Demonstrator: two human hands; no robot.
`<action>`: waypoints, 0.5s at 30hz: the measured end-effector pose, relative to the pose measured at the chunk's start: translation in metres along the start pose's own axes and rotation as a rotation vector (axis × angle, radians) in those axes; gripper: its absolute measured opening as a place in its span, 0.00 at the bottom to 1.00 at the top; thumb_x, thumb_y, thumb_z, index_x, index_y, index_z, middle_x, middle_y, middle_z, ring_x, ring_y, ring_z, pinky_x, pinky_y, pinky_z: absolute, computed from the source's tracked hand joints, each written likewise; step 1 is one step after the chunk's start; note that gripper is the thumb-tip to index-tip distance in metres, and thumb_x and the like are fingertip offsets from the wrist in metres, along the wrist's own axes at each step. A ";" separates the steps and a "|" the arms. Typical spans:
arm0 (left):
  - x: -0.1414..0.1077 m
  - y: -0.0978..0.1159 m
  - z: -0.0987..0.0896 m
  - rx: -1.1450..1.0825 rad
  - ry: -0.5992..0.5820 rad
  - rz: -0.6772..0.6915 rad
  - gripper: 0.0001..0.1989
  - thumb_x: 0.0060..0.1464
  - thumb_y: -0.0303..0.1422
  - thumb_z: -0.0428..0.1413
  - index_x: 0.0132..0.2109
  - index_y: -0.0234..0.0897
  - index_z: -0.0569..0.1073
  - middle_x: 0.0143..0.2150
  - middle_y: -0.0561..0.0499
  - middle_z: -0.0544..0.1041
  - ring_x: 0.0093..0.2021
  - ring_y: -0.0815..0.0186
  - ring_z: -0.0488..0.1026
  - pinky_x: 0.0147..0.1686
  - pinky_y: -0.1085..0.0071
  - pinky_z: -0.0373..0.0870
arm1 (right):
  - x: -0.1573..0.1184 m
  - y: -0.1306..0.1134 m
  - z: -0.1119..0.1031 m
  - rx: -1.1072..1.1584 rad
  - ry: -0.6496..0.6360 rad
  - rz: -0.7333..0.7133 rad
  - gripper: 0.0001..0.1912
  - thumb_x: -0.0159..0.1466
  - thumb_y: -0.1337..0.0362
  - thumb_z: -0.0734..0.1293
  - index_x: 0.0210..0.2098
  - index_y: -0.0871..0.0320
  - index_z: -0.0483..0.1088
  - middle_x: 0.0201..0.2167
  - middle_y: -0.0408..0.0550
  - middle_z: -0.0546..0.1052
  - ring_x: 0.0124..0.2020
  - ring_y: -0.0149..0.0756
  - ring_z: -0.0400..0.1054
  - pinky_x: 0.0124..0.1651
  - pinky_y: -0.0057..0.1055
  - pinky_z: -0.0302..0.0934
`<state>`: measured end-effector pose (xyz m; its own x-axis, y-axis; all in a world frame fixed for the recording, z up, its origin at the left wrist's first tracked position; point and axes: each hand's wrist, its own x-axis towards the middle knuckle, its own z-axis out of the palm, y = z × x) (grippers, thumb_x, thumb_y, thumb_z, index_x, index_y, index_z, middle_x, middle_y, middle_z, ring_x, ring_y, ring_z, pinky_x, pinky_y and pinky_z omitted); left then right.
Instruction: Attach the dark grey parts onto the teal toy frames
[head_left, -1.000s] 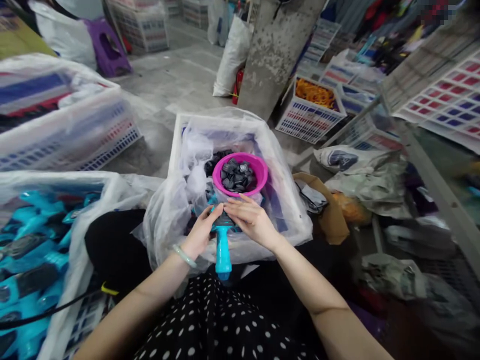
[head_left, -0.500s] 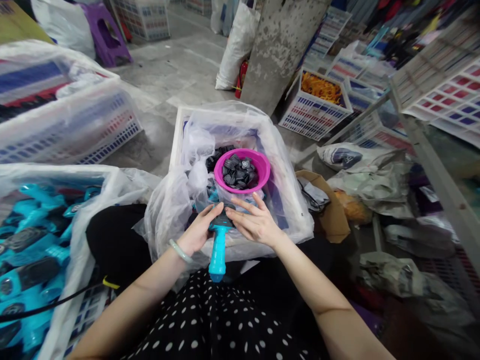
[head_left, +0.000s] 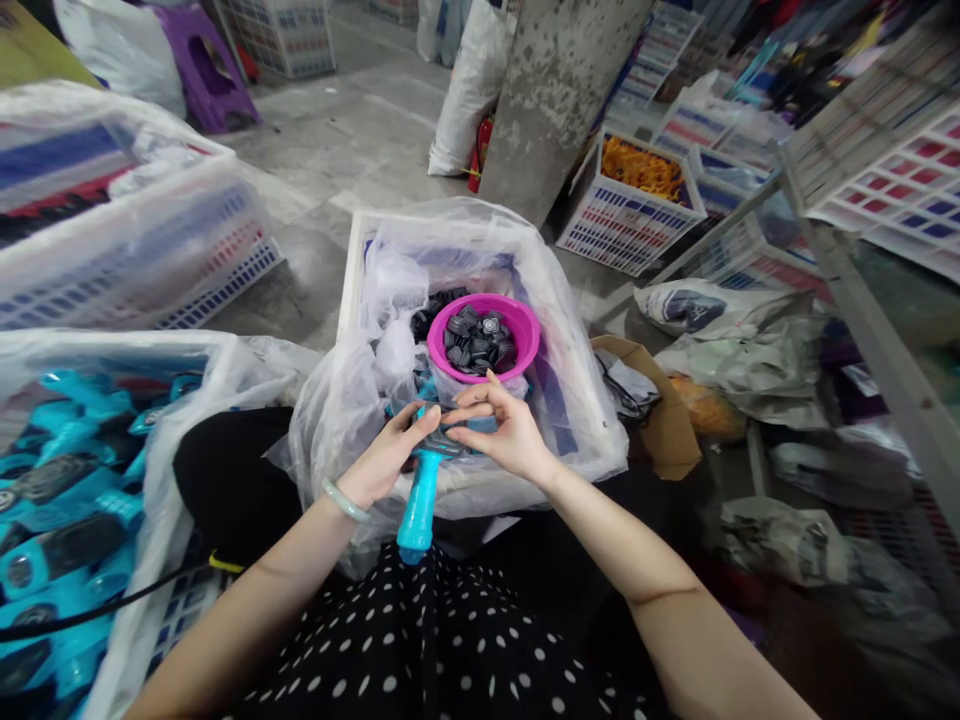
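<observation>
A turquoise-handled part (head_left: 418, 505) with a dark grey head hangs handle-down over the near edge of the middle crate. My left hand (head_left: 390, 452) is closed round its head, thumb on top. At the head's right side is my right hand (head_left: 504, 432), its thumb and fingers pinched close to it; what lies between those fingertips is too small to tell. Just beyond the hands, a pink bowl (head_left: 534, 345) holds dark grey pieces (head_left: 480, 340).
The plastic-lined white crate (head_left: 592, 400) stands in front of me. At the left, another lined crate (head_left: 225, 350) holds turquoise parts (head_left: 67, 540). An open cardboard box (head_left: 675, 430) and plastic bags (head_left: 750, 370) lie at the right. Behind stands a concrete pillar (head_left: 559, 100).
The turquoise part has shifted slightly left and tilted in my left hand. My right hand's fingers, spread over the head before, have drawn together at its right side.
</observation>
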<state>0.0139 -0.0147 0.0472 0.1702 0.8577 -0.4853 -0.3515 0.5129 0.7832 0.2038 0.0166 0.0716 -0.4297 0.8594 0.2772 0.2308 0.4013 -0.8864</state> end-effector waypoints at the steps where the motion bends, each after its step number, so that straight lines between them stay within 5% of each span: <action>1: -0.001 0.001 -0.001 -0.011 -0.002 -0.002 0.23 0.46 0.50 0.70 0.43 0.39 0.79 0.35 0.49 0.79 0.29 0.66 0.74 0.25 0.73 0.62 | 0.001 0.002 -0.002 0.041 -0.032 0.016 0.16 0.61 0.61 0.78 0.46 0.54 0.73 0.36 0.43 0.85 0.54 0.43 0.78 0.77 0.60 0.30; 7: -0.006 0.011 -0.004 -0.108 -0.081 0.196 0.28 0.42 0.47 0.72 0.48 0.39 0.78 0.46 0.46 0.80 0.42 0.58 0.77 0.39 0.67 0.74 | -0.001 0.017 0.003 0.368 -0.126 0.233 0.42 0.61 0.48 0.75 0.69 0.54 0.60 0.68 0.60 0.67 0.68 0.48 0.65 0.69 0.50 0.61; 10: -0.005 0.007 -0.004 -0.025 -0.093 0.340 0.27 0.40 0.37 0.74 0.48 0.40 0.78 0.47 0.47 0.80 0.46 0.56 0.77 0.45 0.66 0.74 | -0.001 0.022 0.016 0.420 -0.196 0.250 0.47 0.59 0.49 0.76 0.71 0.54 0.56 0.69 0.60 0.65 0.68 0.49 0.64 0.69 0.48 0.62; 15: -0.003 0.013 -0.037 0.298 0.165 0.540 0.24 0.44 0.40 0.71 0.47 0.39 0.77 0.46 0.48 0.79 0.48 0.55 0.76 0.53 0.61 0.72 | 0.037 0.051 0.041 0.405 -0.313 0.227 0.46 0.60 0.57 0.76 0.72 0.55 0.54 0.68 0.58 0.68 0.66 0.43 0.67 0.66 0.41 0.66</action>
<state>-0.0252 -0.0119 0.0445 -0.1122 0.9933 -0.0271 -0.0731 0.0190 0.9971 0.1642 0.0564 0.0213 -0.6614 0.7500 -0.0056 0.0204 0.0105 -0.9997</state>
